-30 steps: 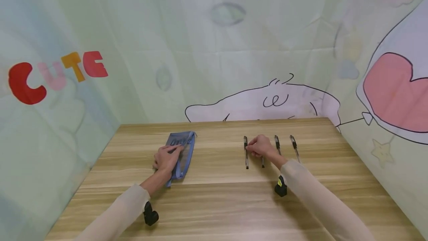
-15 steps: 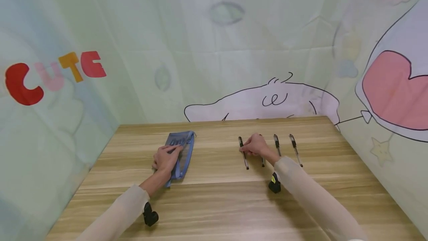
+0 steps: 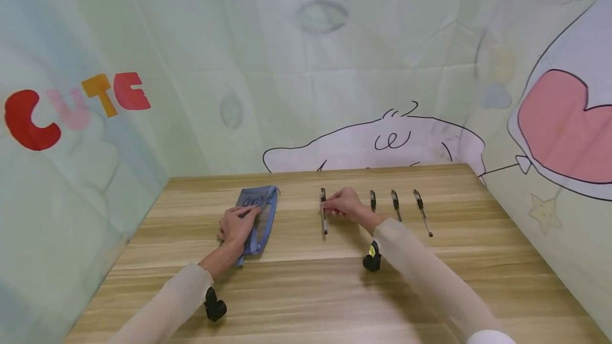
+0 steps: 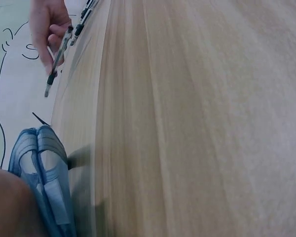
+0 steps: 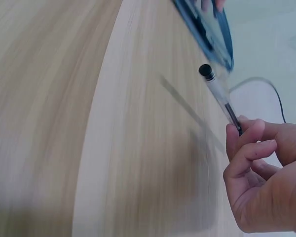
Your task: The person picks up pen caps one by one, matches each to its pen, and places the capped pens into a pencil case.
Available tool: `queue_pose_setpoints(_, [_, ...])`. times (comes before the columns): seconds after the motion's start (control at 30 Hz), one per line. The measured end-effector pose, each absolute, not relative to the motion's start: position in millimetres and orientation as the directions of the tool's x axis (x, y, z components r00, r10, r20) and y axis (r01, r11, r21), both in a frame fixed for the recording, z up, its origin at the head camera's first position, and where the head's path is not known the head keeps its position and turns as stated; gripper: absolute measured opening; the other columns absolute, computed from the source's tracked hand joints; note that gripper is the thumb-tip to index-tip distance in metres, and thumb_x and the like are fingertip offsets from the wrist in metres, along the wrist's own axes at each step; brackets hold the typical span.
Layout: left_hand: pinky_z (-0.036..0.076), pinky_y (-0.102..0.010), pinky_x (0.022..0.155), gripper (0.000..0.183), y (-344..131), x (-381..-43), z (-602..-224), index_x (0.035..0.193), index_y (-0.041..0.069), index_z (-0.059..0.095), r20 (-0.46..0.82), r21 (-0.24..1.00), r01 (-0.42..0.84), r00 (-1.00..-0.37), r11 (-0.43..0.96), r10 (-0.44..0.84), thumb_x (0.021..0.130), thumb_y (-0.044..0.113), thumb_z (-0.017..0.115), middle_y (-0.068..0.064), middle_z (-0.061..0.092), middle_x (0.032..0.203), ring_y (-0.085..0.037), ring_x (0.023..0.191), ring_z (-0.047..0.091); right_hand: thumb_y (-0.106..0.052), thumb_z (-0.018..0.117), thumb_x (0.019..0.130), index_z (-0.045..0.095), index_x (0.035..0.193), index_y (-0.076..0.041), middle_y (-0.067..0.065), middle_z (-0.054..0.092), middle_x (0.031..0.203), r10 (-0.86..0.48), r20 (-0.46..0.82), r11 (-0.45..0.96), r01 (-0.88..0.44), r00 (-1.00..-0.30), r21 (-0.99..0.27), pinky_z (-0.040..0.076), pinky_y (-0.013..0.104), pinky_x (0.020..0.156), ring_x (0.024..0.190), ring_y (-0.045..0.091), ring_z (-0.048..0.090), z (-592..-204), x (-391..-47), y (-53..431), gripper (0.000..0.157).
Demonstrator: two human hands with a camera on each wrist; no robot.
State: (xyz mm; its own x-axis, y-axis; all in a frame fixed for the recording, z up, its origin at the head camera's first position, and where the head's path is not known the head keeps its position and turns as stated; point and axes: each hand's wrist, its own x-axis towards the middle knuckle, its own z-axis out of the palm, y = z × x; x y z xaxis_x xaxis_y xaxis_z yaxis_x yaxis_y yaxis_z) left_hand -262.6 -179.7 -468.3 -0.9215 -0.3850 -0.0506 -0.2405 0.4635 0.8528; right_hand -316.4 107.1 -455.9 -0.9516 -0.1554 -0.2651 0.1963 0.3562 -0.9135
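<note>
My left hand (image 3: 237, 227) grips a blue zip pencil pouch (image 3: 268, 222) at its left side, fingers lying over the upper face. The pouch has a see-through panel and dark lettering; in the left wrist view its blue edges (image 4: 56, 192) stand beside the hand. Between thumb and fingers, my right hand (image 3: 345, 203) pinches a clear-barrelled gel pen (image 3: 324, 222) with a black cap. In the right wrist view the pen's black end (image 5: 206, 71) points toward the pouch, and its shadow falls on the wood.
Three more gel pens lie on the wooden table (image 3: 306, 296): a left one (image 3: 373, 199) partly behind the right wrist, a middle one (image 3: 395, 203), and a right one (image 3: 423, 211). A printed cloth backdrop (image 3: 191, 94) rises behind the table.
My right hand has moved left with the pen, away from the other pens and nearer the pouch. The left hand and pouch have stayed in place.
</note>
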Motion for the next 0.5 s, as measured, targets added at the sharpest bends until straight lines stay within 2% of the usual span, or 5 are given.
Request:
queue_pose_setpoints(0.23, [0.02, -0.062, 0.114, 0.044, -180, -262, -468, 0.123, 0.008, 0.074, -0.06, 0.851, -0.253, -0.917, 0.46, -0.394, 0.092, 0.039, 0.069, -0.013, 0.049, 0.148, -0.039, 0.14, 0.035, -0.013, 0.075, 0.093, 0.076, 0.103, 0.004, -0.001, 0.069, 0.063, -0.223, -0.294, 0.267, 0.232, -0.929, -0.935, 0.033, 0.014, 0.041, 0.046, 0.002, 0.046, -458, -317, 66, 0.02])
queue_pose_setpoints(0.5, [0.019, -0.063, 0.114, 0.042, -177, -262, -467, 0.122, 0.009, 0.074, -0.054, 0.858, -0.247, -0.915, 0.45, -0.399, 0.093, 0.037, 0.069, -0.013, 0.049, 0.149, -0.039, 0.14, 0.034, -0.014, 0.075, 0.093, 0.077, 0.1, 0.003, 0.005, 0.073, 0.069, -0.27, -0.241, 0.251, 0.173, -0.932, -0.952, 0.034, 0.014, 0.041, 0.047, 0.003, 0.046, -462, -325, 25, 0.019])
